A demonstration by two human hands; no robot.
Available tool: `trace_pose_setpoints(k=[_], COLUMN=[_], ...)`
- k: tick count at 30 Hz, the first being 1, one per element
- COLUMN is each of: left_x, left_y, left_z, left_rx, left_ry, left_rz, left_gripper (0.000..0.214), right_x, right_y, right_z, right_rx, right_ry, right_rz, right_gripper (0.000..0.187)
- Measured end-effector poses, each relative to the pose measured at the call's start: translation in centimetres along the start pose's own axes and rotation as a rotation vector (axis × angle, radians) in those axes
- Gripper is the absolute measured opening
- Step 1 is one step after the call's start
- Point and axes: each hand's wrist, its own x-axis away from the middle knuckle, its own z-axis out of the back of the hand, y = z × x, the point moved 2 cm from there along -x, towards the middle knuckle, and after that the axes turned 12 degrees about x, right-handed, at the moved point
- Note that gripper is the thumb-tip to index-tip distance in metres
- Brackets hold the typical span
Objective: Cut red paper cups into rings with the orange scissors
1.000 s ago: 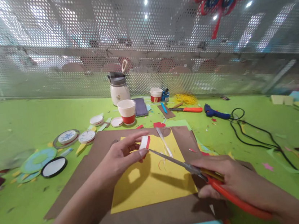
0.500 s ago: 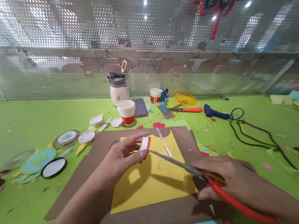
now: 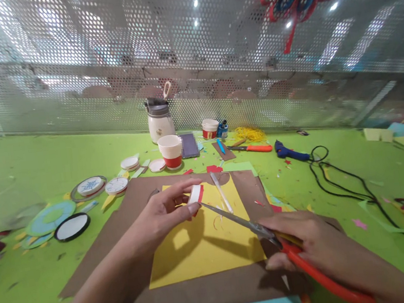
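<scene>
Between the thumb and fingers of my left hand [image 3: 166, 207] is a small white piece with a red edge [image 3: 195, 194], possibly a cut part of a paper cup. My right hand [image 3: 301, 237] grips red-handled scissors [image 3: 250, 225], their blades pointing left and their tips close to the red edge. I cannot tell whether the tips touch it. A second, yellowish-brown stick-like thing shows under my right fingers. Below both hands lies a yellow paper sheet [image 3: 200, 255] on brown card [image 3: 190, 293]. A clear stick [image 3: 222, 193] and thin red scraps rest on the yellow sheet.
A red-and-white cup [image 3: 171, 151], a white jar [image 3: 161, 124] and a phone [image 3: 188, 145] stand or lie behind. An orange-handled cutter [image 3: 256, 148] and a blue glue gun [image 3: 290, 151] with a black cord lie right. Round lids [image 3: 117, 185] and paper flowers [image 3: 50, 219] are left.
</scene>
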Motion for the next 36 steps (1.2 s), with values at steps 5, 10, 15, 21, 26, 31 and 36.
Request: trace_pose_setpoints(k=[5,10,15,21,26,31,36], left_x=[0.0,0.2,0.2,0.5,0.8,0.9,1.1], left_y=[0.3,0.8,1.0,1.3,1.6,1.7,1.5], left_z=[-0.2,-0.7,-0.6,-0.6,-1.1,-1.4,-1.1], left_rx=[-0.026,-0.023,-0.051,-0.046,0.04,0.089,0.1], left_ry=[-0.011,0.025,0.016,-0.012,-0.012,0.055,0.051], left_rz=[-0.013,-0.02,-0.006,0.038,0.054,0.037,0.026], left_gripper=[0.044,0.044,0.046,0.043,0.046,0.04,0.033], right_x=[0.2,0.4,0.4,0.3,0.1,-0.2,0.1], right_y=[0.1,-0.4,-0.8,-1.1,-1.1,-0.9,-1.1], right_z=[-0.1,0.2,0.3,0.5,0.5,0.3,0.2], right_rx=[0.015,0.036,0.084,0.001,-0.084,-0.103,-0.137], right_ry=[0.031,0.036,0.062,0.042,0.0,0.003,-0.003], right_rz=[0.031,0.045,0.068,0.132,0.154,0.164,0.142], right_gripper=[0.031,0.024,0.026,0.013,0.015,0.021,0.02])
